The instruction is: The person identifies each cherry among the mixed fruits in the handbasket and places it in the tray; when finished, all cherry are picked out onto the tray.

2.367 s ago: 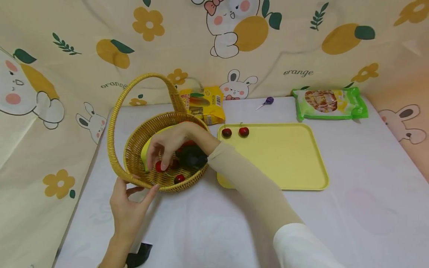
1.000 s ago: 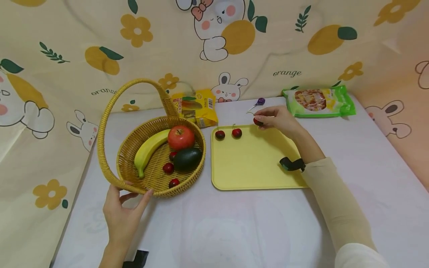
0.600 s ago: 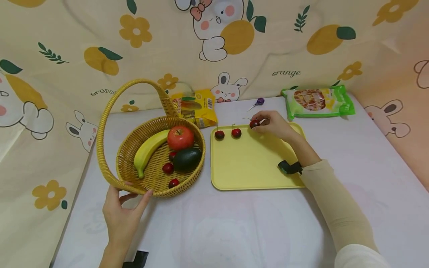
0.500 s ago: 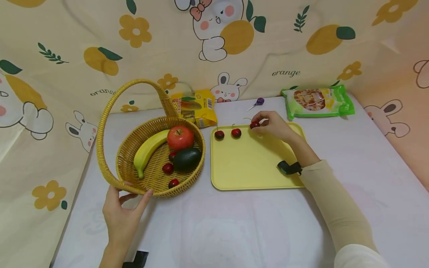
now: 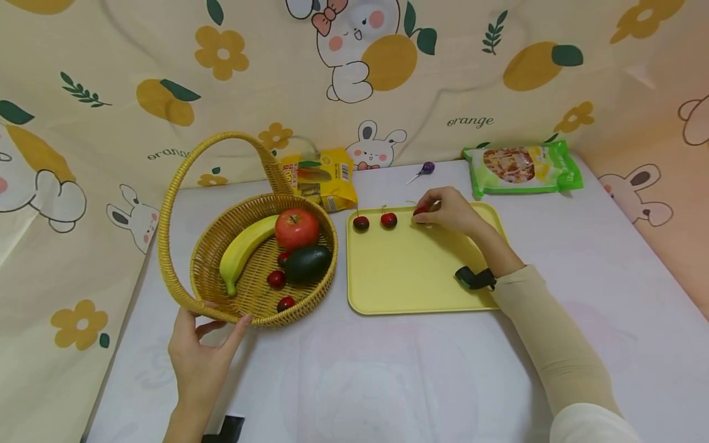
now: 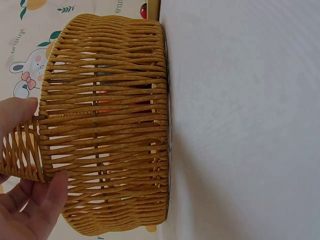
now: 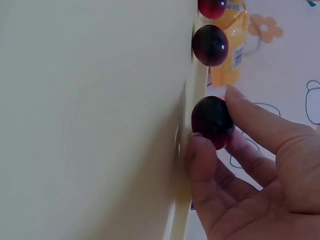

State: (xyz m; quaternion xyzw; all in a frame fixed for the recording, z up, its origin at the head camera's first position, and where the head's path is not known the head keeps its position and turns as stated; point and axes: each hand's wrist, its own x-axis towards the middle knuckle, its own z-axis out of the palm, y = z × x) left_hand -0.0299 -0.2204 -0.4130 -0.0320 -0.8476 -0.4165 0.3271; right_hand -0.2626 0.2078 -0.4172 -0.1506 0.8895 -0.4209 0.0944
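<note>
My right hand (image 5: 451, 212) pinches a dark red cherry (image 7: 212, 120) between thumb and fingers, low over the far edge of the yellow tray (image 5: 421, 277). To its left on the tray sit two more cherries, one at the corner (image 5: 361, 223) and one (image 5: 389, 219) beside it. My left hand (image 5: 202, 351) grips the near rim of the wicker basket (image 6: 110, 115) where the handle joins. Inside the basket lie a banana (image 5: 244, 252), a red apple (image 5: 297, 230), a dark green oval fruit (image 5: 308, 264) and three cherries (image 5: 276, 279).
Behind the basket leans a yellow snack bag (image 5: 327, 178). A purple lollipop (image 5: 427, 168) lies beyond the tray, and a green-and-white food packet (image 5: 523, 167) is at the back right. The tall basket handle (image 5: 172, 209) arches up on the left. A printed cloth hangs behind the table.
My right hand has carried a cherry from the basket to the tray's far edge, then lowered it slightly leftward beside the other two. The left hand keeps its grip on the basket.
</note>
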